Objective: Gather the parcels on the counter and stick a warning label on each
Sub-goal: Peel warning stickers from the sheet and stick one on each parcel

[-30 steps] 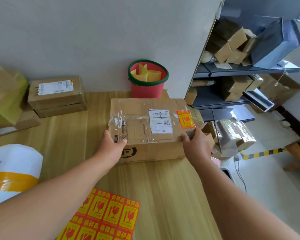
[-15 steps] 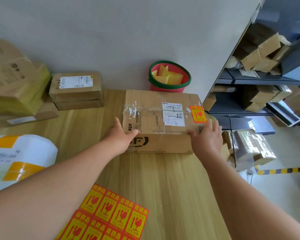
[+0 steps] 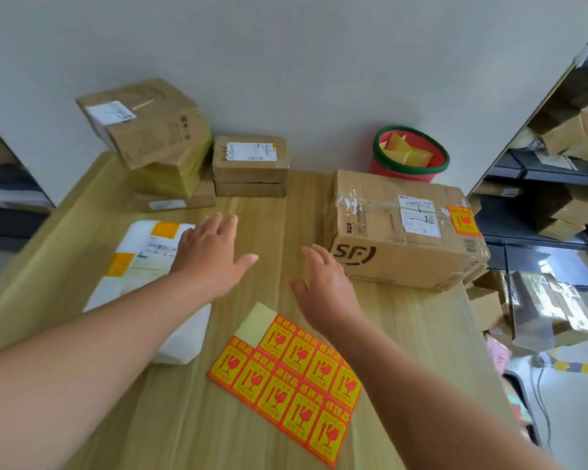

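A large brown cardboard parcel [image 3: 401, 228] lies at the counter's right edge, with a red-and-yellow warning label [image 3: 463, 220] stuck on its top right corner. My right hand [image 3: 323, 286] hovers open just left of it, not touching. My left hand [image 3: 211, 256] is open with fingers spread, over the right edge of a white plastic mailer [image 3: 140, 262]. A sheet of warning labels [image 3: 289, 381] lies on the wood in front of me. Two small stacked boxes [image 3: 250, 166] stand at the back by the wall, and a pile of bigger boxes [image 3: 153, 140] leans at the back left.
A red bucket with a green rim [image 3: 409, 154] holding yellow papers stands behind the large parcel. The wooden counter [image 3: 404, 327] ends at the right, where grey shelving [image 3: 543, 171] and the floor hold more boxes. The wall closes off the back.
Both hands have let go of the large parcel and moved left, toward the middle of the counter. My view has swung left, bringing the white mailer and back-left boxes into sight.
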Demonstrator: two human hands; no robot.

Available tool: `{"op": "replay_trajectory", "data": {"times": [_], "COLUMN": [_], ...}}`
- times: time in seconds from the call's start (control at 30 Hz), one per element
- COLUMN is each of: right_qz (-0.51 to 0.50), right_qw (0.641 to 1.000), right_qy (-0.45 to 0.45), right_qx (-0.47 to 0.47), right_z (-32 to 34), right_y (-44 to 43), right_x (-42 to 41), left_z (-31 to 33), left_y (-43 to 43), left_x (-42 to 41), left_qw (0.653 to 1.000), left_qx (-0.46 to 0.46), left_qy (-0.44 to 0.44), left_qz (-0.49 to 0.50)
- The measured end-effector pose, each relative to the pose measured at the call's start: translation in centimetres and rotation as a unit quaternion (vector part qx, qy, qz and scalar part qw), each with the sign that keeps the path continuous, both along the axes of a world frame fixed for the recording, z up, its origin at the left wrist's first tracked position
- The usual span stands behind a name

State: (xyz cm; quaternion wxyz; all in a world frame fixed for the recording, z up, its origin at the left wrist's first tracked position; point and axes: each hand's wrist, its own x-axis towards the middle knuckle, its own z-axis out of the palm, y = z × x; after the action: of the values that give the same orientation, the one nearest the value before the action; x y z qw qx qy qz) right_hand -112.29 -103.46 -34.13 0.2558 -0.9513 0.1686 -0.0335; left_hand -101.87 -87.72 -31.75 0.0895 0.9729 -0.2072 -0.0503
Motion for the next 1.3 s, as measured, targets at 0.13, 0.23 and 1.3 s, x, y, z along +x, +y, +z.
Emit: {"op": "replay_trajectory", "data": {"times": [0.13,0.23,1.3], "right_qz": [0.024,0.022,-0.227], "right_qw": [0.998,0.992,0.955], "right_qy": [0.049,0.090,0.185], "right_qx": [0.043,0.080,-0.049], "right_z": [-0.7,-1.3,-11.2], "right_y": [6.6,10.7,3.6], "right_x": [0.5,1.4,-9.9], "left_z": [0.1,-0.7,-7.6], "left_y": [7.8,12.8,3.4], "left_x": [0.3,0.8,-9.3], "left_qw": [0.999,0.991,0.948], "left_qx": [0.000,-0.018,-0.057], "left_qy": [0.004,0.051,0.206], "left_qz": [0.054,0.118,-0.235]}}
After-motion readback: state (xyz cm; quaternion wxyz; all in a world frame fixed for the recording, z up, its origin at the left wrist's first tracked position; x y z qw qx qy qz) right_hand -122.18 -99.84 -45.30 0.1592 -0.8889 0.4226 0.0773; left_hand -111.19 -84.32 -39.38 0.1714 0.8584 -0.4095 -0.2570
